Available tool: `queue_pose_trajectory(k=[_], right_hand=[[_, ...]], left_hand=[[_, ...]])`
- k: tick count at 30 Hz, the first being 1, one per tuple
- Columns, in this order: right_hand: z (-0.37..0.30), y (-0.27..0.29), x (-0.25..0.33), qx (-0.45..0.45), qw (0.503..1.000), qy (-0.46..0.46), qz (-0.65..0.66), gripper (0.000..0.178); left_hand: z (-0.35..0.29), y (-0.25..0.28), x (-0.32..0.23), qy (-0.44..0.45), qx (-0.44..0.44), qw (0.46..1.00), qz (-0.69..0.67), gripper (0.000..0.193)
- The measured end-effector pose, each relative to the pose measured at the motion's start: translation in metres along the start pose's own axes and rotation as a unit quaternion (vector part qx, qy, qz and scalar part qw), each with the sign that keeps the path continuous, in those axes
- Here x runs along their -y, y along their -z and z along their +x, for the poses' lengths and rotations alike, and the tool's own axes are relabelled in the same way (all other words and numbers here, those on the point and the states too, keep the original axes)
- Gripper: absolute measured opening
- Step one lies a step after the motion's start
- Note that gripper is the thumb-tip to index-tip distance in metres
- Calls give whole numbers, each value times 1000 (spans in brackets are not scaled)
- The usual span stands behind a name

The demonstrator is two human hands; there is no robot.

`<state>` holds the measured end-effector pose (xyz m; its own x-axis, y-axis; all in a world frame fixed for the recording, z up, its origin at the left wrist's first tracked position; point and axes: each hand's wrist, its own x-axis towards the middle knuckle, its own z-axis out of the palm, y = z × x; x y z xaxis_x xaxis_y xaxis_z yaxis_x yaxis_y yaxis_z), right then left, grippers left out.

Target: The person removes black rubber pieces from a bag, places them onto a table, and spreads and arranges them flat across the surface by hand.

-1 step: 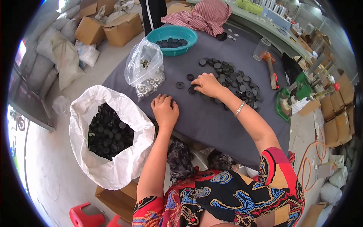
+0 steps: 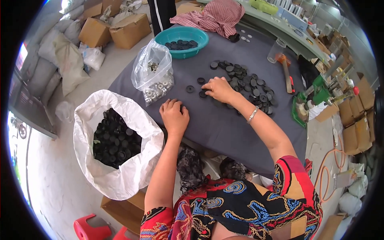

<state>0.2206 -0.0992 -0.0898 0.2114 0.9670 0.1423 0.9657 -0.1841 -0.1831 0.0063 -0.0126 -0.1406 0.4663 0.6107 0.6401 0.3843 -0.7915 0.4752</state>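
Note:
My right hand (image 2: 218, 89) is at the left side of a pile of round black caps (image 2: 256, 89) on the dark tablecloth, its fingertips pinched on one black cap (image 2: 203, 94). Two more loose caps lie close by, a ring-like black cap (image 2: 190, 89) and a darker black cap (image 2: 201, 80). Near the table's front left edge, my left hand (image 2: 175, 118) rests palm down with loosely bent fingers and holds nothing. Just beyond it stands a clear plastic bag (image 2: 140, 70) of small shiny metal parts.
A white sack (image 2: 86, 156) full of black caps stands left of the table. A teal basin (image 2: 203, 42) with dark discs sits at the back. On the right are a hammer (image 2: 287, 74), a clear cup (image 2: 277, 51) and a green hand press (image 2: 299, 111). A checked cloth (image 2: 218, 18) lies behind.

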Motion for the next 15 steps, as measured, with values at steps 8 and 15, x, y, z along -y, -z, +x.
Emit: queue_pose_trajectory(k=[8, 15], right_hand=[[2, -2, -1, -13, 997, -69, -39, 29], [-10, -11, 25, -35, 997, -1, -63, 26]], left_hand=[[0, -3, -1, 0, 8, 1000, 6, 18], [-1, -5, 0, -1, 12, 1000, 11, 18]])
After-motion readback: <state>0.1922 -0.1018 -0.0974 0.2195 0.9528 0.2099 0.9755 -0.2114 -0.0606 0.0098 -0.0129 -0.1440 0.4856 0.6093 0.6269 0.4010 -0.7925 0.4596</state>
